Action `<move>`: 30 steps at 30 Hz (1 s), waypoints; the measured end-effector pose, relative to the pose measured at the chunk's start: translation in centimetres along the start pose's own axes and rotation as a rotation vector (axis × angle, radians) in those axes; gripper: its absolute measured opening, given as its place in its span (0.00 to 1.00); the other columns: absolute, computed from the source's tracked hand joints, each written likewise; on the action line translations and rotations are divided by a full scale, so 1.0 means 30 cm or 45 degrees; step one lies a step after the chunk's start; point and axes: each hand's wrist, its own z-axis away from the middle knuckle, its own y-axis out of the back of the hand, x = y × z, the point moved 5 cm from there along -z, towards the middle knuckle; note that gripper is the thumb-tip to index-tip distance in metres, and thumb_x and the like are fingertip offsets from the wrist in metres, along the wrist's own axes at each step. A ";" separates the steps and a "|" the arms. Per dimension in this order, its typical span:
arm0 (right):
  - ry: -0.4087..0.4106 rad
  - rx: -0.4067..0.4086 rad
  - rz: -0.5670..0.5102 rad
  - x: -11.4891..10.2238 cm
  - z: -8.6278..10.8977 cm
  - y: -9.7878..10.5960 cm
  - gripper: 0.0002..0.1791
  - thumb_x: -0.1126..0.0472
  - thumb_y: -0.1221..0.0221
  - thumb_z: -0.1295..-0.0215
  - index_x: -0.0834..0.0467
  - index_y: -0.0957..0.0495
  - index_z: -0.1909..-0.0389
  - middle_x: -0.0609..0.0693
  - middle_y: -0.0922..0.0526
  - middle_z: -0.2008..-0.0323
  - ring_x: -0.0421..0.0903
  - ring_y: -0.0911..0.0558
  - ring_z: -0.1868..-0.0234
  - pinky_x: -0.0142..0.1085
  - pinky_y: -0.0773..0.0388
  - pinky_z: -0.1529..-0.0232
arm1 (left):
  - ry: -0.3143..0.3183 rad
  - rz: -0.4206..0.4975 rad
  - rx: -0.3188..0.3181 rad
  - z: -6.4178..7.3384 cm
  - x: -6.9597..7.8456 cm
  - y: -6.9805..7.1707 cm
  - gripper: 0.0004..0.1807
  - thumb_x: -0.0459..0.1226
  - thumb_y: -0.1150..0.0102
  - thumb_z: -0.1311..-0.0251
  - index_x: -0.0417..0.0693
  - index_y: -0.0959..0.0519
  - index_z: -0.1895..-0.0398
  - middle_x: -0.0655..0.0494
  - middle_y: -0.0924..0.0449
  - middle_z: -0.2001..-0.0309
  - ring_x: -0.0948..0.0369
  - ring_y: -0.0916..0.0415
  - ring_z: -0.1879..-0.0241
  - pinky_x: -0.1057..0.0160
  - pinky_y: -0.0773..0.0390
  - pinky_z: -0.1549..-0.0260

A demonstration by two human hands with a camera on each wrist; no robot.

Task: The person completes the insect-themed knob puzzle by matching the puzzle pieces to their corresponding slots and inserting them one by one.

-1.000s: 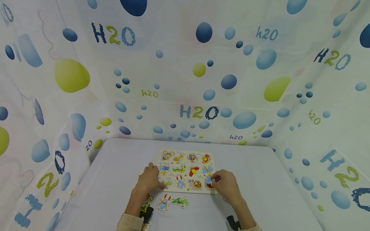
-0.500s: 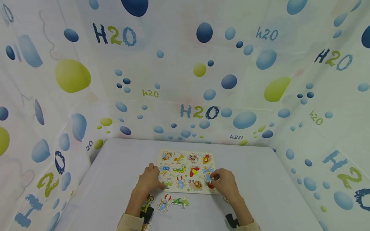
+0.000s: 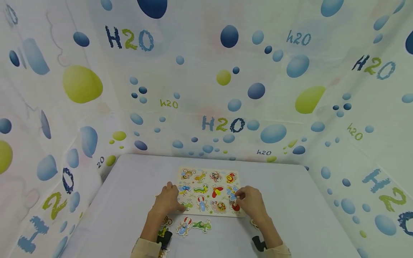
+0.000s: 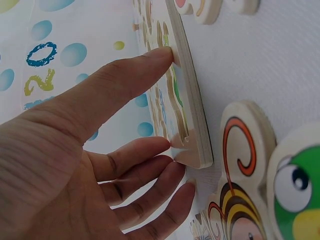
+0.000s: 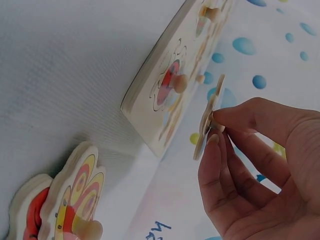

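Note:
My right hand (image 3: pixel 252 202) pinches a blue-winged insect puzzle piece (image 3: pixel 232 194) by its knob, at the right side of the cream puzzle board (image 3: pixel 209 213). In the right wrist view the piece (image 5: pixel 206 122) appears nearly edge-on, apart from the board's face. A red ladybug piece (image 5: pixel 166 85) with a wooden knob sits at the board's near right corner. My left hand (image 3: pixel 167 200) rests at the near left corner, its thumb (image 4: pixel 150 62) on the board's face and its loosely bent fingers by the edge. Knobs show on some of the board's insect pictures.
Loose stag beetle (image 3: pixel 184 227) and green grasshopper (image 3: pixel 202 225) pieces lie in front of the board. A bee piece (image 4: pixel 240 210) and others lie by my left forearm. Near my right wrist lie a yellow butterfly piece (image 5: pixel 75 195) and a red one (image 5: pixel 32 212). Patterned cloth surrounds the white table.
My right hand has shifted slightly away from me with the blue-winged piece, which now shows farther up the board's right side. The left hand stays at the corner.

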 end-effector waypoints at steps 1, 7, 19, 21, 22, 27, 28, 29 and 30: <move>0.002 -0.001 0.004 0.002 -0.003 -0.001 0.07 0.71 0.29 0.48 0.56 0.12 0.70 0.44 0.17 0.71 0.38 0.21 0.69 0.33 0.22 0.68 | 0.000 0.002 0.001 0.002 0.002 0.002 0.38 0.45 0.11 0.62 0.32 0.22 0.53 0.46 0.32 0.57 0.50 0.32 0.59 0.31 0.21 0.55; 0.017 -0.018 0.013 0.010 -0.017 -0.012 0.07 0.70 0.29 0.47 0.56 0.12 0.70 0.44 0.18 0.70 0.38 0.22 0.69 0.32 0.22 0.68 | -0.004 0.011 0.009 0.008 0.013 0.010 0.37 0.45 0.11 0.62 0.32 0.22 0.54 0.46 0.32 0.58 0.51 0.33 0.60 0.37 0.20 0.58; 0.023 -0.023 0.029 0.020 -0.045 -0.024 0.07 0.70 0.29 0.48 0.56 0.12 0.70 0.43 0.19 0.71 0.39 0.23 0.70 0.33 0.23 0.68 | -0.008 0.002 -0.007 0.006 0.008 0.005 0.38 0.45 0.11 0.62 0.32 0.23 0.54 0.46 0.33 0.58 0.51 0.33 0.61 0.42 0.20 0.61; 0.029 -0.027 0.038 0.023 -0.053 -0.027 0.07 0.70 0.29 0.48 0.55 0.12 0.70 0.43 0.19 0.71 0.39 0.23 0.70 0.33 0.23 0.68 | -0.013 0.003 -0.008 0.005 0.010 0.006 0.38 0.45 0.11 0.62 0.32 0.23 0.54 0.46 0.33 0.58 0.51 0.33 0.61 0.43 0.20 0.62; 0.031 -0.029 0.042 0.024 -0.057 -0.029 0.07 0.70 0.29 0.47 0.55 0.12 0.70 0.43 0.18 0.71 0.39 0.23 0.70 0.33 0.23 0.68 | -0.011 -0.001 -0.009 0.005 0.008 0.005 0.38 0.45 0.11 0.62 0.32 0.23 0.54 0.46 0.33 0.58 0.51 0.33 0.61 0.43 0.20 0.63; 0.034 -0.034 0.052 0.028 -0.071 -0.037 0.07 0.70 0.28 0.48 0.55 0.12 0.70 0.43 0.18 0.71 0.39 0.23 0.70 0.34 0.22 0.67 | -0.006 -0.010 -0.002 0.002 0.008 0.004 0.38 0.46 0.11 0.62 0.32 0.23 0.54 0.46 0.32 0.58 0.51 0.33 0.61 0.43 0.20 0.62; 0.032 -0.035 0.056 0.028 -0.073 -0.038 0.07 0.70 0.28 0.48 0.55 0.12 0.70 0.43 0.18 0.71 0.39 0.23 0.70 0.34 0.22 0.67 | -0.004 -0.012 -0.002 0.003 0.009 0.003 0.38 0.46 0.11 0.62 0.32 0.23 0.54 0.46 0.32 0.58 0.51 0.33 0.61 0.43 0.20 0.62; 0.032 -0.036 0.060 0.028 -0.075 -0.040 0.07 0.70 0.28 0.48 0.55 0.12 0.70 0.43 0.18 0.71 0.39 0.22 0.70 0.34 0.22 0.67 | -0.004 -0.011 -0.002 0.004 0.010 0.004 0.38 0.45 0.11 0.62 0.32 0.23 0.54 0.46 0.32 0.58 0.51 0.33 0.61 0.43 0.20 0.62; 0.030 -0.038 0.066 0.029 -0.077 -0.042 0.07 0.70 0.28 0.48 0.55 0.12 0.70 0.43 0.18 0.71 0.39 0.23 0.69 0.34 0.22 0.67 | -0.005 -0.011 -0.003 0.005 0.011 0.004 0.38 0.45 0.11 0.62 0.32 0.23 0.54 0.46 0.32 0.58 0.51 0.33 0.61 0.42 0.20 0.62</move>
